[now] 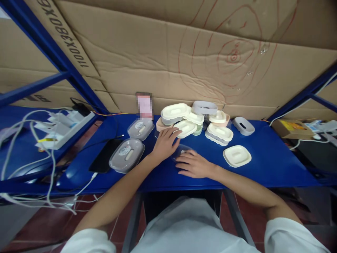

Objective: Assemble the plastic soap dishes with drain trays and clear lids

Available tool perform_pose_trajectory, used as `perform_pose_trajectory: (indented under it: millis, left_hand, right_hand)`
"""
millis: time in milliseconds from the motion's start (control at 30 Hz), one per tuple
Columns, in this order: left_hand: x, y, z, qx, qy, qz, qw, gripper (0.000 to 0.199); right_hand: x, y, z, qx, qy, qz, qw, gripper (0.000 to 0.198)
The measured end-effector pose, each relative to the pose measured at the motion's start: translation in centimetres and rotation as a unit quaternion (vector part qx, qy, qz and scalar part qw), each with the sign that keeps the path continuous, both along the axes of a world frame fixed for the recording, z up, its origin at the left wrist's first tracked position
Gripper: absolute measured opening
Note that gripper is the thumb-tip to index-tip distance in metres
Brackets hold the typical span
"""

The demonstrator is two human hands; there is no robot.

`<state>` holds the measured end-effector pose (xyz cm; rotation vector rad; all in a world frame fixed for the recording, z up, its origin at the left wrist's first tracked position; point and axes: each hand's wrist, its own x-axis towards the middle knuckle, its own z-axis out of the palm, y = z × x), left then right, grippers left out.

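Note:
Both my hands rest on a clear plastic lid (181,150) that lies flat on the blue table (268,165). My left hand (165,143) lies on the lid's left side with the fingers reaching toward a cream soap dish (185,128). My right hand (194,164) presses palm-down on the lid's near edge. Behind the hands is a pile of cream, pink and grey soap dishes (195,119). Two finished dishes with clear lids sit to the left, one near (126,155) and one farther back (140,128).
A single cream dish (237,155) lies to the right and a grey one (243,125) behind it. A black phone (105,155) on a cable lies at the left. A power strip with white cables (63,128) sits far left. Cardboard (184,63) walls the back.

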<state>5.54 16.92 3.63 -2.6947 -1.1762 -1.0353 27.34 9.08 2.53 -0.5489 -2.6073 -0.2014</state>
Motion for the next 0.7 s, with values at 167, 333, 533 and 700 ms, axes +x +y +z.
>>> perform_pose_trajectory:
  millis: [167,333,533,700]
  left_hand:
    - [0.0,0.7,-1.3,-0.077,0.067,-0.015,0.995,0.038]
    - [-0.2,1.1,-1.7,-0.099,0.084,-0.031,0.991,0.029]
    - [-0.6,1.2,-1.3,-0.105,0.082,-0.019,0.991,0.013]
    - [-1.3,1.8,-0.2,-0.108,0.064,-0.055,0.991,0.013]
  right_hand:
    - [0.7,0.6,0.0,-0.006,-0.001,-0.012,1.000,0.024]
    - [1.9,1.5,0.5,-0.030,0.004,-0.087,0.996,0.024]
    - [3.6,2.5,1.3,-0.040,0.063,-0.185,0.980,0.028]
    - [6.9,5.2,4.7,0.002,0.140,-0.340,0.930,0.046]
